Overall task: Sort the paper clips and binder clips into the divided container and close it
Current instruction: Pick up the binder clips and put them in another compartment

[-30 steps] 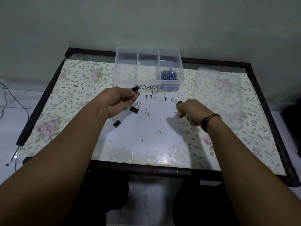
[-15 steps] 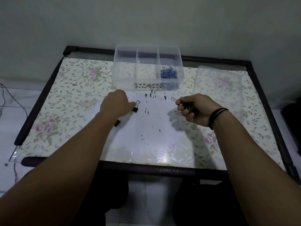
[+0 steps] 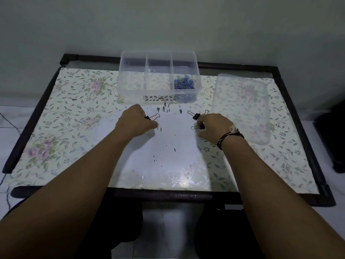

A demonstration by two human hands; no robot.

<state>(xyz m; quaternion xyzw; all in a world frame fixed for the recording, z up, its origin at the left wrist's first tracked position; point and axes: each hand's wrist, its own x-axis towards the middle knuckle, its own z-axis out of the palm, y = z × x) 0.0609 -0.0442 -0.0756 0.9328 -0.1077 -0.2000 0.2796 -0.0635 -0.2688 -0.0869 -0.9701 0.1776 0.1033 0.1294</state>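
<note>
A clear divided container [image 3: 158,99] stands open at the table's far middle, with a heap of blue paper clips [image 3: 183,83] in its right compartment. Its other two compartments look bare. My left hand [image 3: 135,121] rests fisted on the table, closed on a black binder clip [image 3: 153,116] whose wire handles poke out to the right. My right hand [image 3: 214,126] is closed on another black binder clip [image 3: 197,127]. A further binder clip [image 3: 196,115] lies just beyond its knuckles; whether the fingers touch it is unclear.
The container's clear lid [image 3: 242,107] lies flat to the right of the container. The floral table cover [image 3: 74,113] has a dark raised frame [image 3: 28,135] all round. A wall stands right behind the table.
My left hand dropped from in front of the container to the table and closed over the clips there. My right hand rolled knuckles-up, keeping hold of a binder clip.
</note>
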